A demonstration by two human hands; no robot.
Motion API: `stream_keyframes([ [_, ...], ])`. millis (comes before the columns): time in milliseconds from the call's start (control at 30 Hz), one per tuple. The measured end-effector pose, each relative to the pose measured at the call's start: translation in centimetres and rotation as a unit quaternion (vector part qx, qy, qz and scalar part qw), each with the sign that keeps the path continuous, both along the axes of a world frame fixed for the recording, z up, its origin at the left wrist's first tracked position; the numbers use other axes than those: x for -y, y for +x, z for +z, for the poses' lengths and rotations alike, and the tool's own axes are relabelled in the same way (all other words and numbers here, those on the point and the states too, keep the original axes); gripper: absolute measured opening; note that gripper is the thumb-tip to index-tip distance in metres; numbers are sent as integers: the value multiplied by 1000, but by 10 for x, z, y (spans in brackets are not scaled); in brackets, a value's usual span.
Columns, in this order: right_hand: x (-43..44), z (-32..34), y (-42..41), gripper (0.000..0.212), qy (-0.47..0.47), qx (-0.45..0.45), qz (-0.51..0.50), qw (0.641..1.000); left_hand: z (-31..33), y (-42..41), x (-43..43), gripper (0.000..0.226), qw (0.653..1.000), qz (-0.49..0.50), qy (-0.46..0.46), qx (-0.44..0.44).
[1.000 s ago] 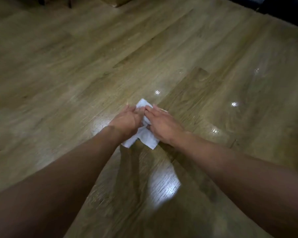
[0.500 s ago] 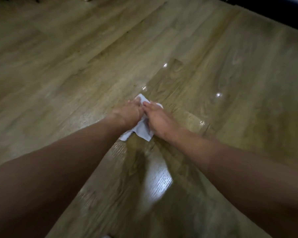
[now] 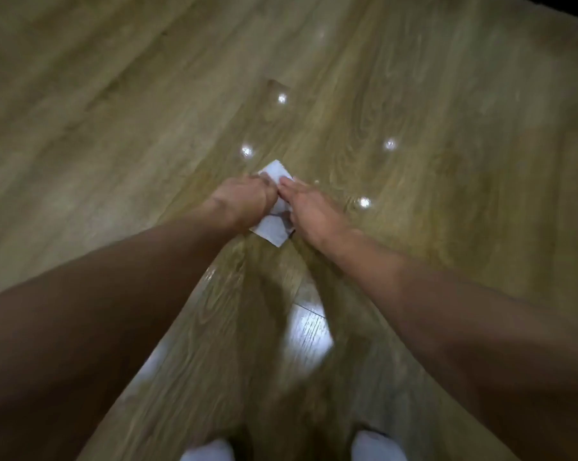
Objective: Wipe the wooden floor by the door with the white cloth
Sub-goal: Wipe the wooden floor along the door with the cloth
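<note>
White cloth lay flat on the wooden floor, folded small, w/ both hands on top of it. Only two bits of it showed: a corner poking out beyond the fingertips and a wider piece on the near side, between the wrists. A dark smudge or shadow sat on the cloth's middle; couldn't tell which.

L hand covered the cloth's left part, knuckles up, fingers bent down onto the fabric. Tips were hidden, so its grip couldn't be told: pinching or just pressing. R hand covered the right part. Its grip was slack: fingers stretched out nearly straight and flat on the cloth, holding nothing, pointing toward the far corner. The two hands touched or nearly touched over the cloth. Both forearms were bare.

Beyond and right of the cloth, small bright light spots glinted on the boards. Nearer than the cloth, between the arms, a bigger pale glare patch shone. At the bottom edge, well apart from the cloth, two white toe tips showed, blurry. Far right of the cloth, a black strip cut the frame corner.
</note>
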State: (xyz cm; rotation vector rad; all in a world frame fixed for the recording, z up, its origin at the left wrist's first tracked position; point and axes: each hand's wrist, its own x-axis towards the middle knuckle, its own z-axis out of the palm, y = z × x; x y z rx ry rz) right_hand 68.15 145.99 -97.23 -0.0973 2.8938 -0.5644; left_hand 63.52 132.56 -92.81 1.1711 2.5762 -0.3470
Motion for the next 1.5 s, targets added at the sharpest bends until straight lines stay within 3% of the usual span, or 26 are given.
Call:
stream_keyframes([
  [167,-19,-18,132,47,-29,-100,-65,992,-43,69,6,44,975,-202,90,9],
  [267,-43,-24,163,51,-15,-80,-78,994,-49,74,-19,47,956,-269,116,5],
  [367,-72,-15,119,55,8,-50,-127,991,-41,49,-67,52,967,-228,113,-25],
  [467,-98,-4,81,53,-6,-7,-134,991,-34,25,-101,57,990,-119,68,45],
  [533,-104,-6,95,54,-24,2,-143,989,-37,28,-97,57,984,-132,100,65],
  [600,-93,-13,138,55,-6,-47,-154,987,-40,50,-79,65,969,-177,139,104],
  [667,-75,-20,194,52,-2,-95,-174,980,-46,82,-60,66,931,-287,188,126],
  [767,-73,-16,227,56,4,-86,-157,984,-62,92,-64,68,900,-353,203,155],
  [933,-145,-19,149,48,6,-85,-213,973,-52,57,-142,56,956,-180,175,150],
  [1000,-157,-20,138,46,-26,-68,-244,967,-40,55,-170,58,970,-152,149,115],
  [1100,-152,-18,189,52,-41,-73,-269,959,-33,90,-177,59,970,-218,80,77],
  [1167,-149,-18,250,56,-17,-95,-257,962,-40,129,-167,54,930,-336,132,72],
  [1267,-172,-14,311,53,-21,-70,-272,959,-37,170,-182,56,897,-407,150,87],
  [1300,-182,-10,312,52,-17,-58,-289,955,-37,173,-195,57,895,-410,158,78],
  [1400,-202,2,265,59,7,13,-359,933,-30,153,-245,54,948,-282,64,132],
  [1500,-186,12,217,69,36,46,-378,924,-30,129,-255,47,955,-224,89,174],
])
